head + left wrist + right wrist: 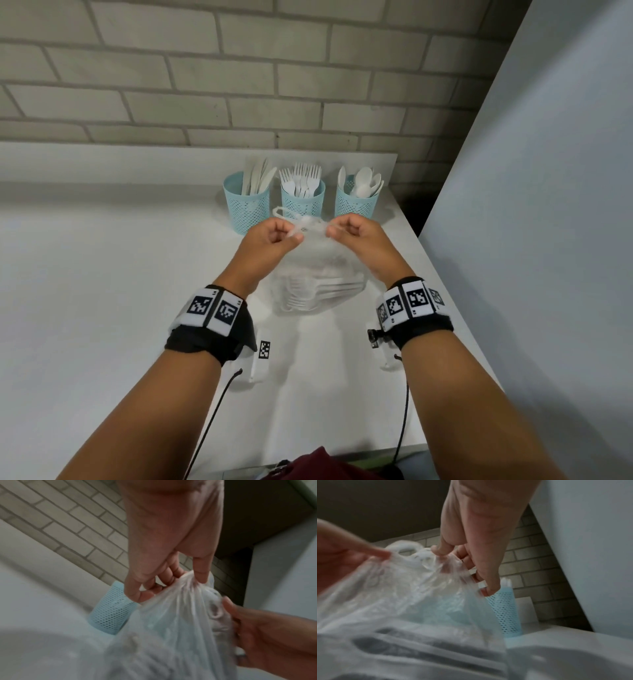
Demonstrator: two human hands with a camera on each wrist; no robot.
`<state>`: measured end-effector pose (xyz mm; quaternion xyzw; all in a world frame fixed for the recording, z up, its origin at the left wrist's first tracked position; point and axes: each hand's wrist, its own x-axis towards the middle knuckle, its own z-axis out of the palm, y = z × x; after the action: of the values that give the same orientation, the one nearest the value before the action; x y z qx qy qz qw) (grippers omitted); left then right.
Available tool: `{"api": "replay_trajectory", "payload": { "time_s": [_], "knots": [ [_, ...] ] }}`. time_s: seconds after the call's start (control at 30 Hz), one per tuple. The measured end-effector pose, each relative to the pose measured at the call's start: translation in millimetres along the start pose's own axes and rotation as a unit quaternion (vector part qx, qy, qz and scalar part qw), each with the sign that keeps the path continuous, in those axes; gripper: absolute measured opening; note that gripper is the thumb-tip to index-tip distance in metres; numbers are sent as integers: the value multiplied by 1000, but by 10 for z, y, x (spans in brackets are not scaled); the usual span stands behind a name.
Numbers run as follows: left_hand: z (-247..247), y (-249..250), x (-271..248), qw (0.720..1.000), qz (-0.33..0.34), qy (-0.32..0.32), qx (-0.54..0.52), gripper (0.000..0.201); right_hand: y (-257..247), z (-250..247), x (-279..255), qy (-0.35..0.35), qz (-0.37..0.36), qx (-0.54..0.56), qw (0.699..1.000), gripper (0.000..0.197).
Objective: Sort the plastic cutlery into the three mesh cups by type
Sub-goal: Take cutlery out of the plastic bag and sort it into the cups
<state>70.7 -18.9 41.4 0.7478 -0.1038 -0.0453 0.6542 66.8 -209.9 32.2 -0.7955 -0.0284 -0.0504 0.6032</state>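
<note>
Three light blue mesh cups stand in a row at the back of the white table: the knife cup (pixel 246 204), the fork cup (pixel 302 205) and the spoon cup (pixel 356 202), each holding several white pieces. In front of them lies a clear plastic bag (pixel 318 287) with white forks inside, its top knotted. My left hand (pixel 294 234) and right hand (pixel 334 231) both pinch the bunched plastic beside the knot. In the left wrist view thumb and fingers of the left hand (pixel 197 578) squeeze the bag (pixel 180 615). The right hand (pixel 443 553) pinches the bag (pixel 402 588) likewise.
A grey brick wall (pixel 205 85) rises just behind the cups. A tall grey panel (pixel 548 205) closes off the right side, close to the table's right edge (pixel 445 284). Bare tabletop (pixel 102 291) stretches to the left of the bag.
</note>
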Motion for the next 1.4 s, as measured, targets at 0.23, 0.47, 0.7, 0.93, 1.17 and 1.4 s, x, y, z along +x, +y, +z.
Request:
{"api": "replay_trajectory", "payload": {
  "time_s": [0.23,0.47,0.7,0.93,1.17,1.4],
  "knots": [
    [-13,126,36,994,50,93,5,6,-145,39,30,100,-16,-15,995,29],
    [33,247,-21,995,71,63,45,22,-327,194,-3,-18,-25,-35,999,27],
    [-236,305,-38,991,-7,87,-99,23,-248,-109,-18,86,-18,-63,994,17],
    [-288,290,-15,962,-135,122,-204,26,-322,-164,-3,135,101,82,982,21],
    [-307,273,-95,953,-280,-2,-116,26,-296,-131,-28,129,181,240,945,22],
    [-312,392,-53,949,-292,-50,-106,74,-417,-58,-30,98,149,139,974,23]
  ]
}}
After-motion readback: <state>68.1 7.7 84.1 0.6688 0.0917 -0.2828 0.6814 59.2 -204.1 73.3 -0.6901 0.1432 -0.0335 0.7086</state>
